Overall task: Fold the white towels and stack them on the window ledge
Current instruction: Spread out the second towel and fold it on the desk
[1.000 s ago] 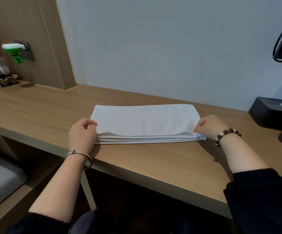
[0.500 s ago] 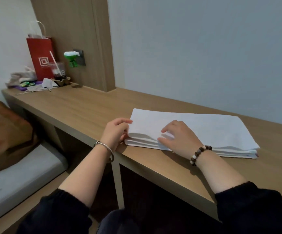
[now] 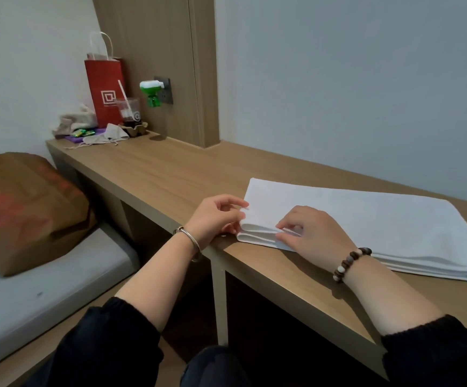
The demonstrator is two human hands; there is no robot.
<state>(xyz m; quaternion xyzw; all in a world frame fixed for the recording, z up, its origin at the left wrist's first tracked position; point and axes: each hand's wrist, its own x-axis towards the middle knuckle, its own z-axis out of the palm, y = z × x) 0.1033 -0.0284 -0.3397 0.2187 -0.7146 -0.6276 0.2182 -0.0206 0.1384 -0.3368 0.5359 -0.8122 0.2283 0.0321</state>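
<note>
Folded white towel [image 3: 366,219] lying at the desk's [image 3: 170,174] front edge; right hand [image 3: 310,233] fingers pinching its left-end folds; left hand [image 3: 215,216] fingers curling loosely beside that end. Plastic cup [image 3: 129,113] at far corner holding dark drink and straw.

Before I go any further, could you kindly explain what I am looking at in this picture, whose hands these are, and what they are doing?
No machine is at work here: a person wears one wide-angle camera on the head, looking forward and down, so the two arms coming in from below are the wearer's own. The left hand, with a metal bangle, and the right hand, with a beaded bracelet, both meet at the left end of a folded white towel that lies on a long wooden ledge. The fingers of the right hand pinch into the folded layers; the left hand touches the towel's corner. At the ledge's far end stand a red paper bag, a plastic cup with a straw and some small clutter. A bed shows at lower left.
</note>
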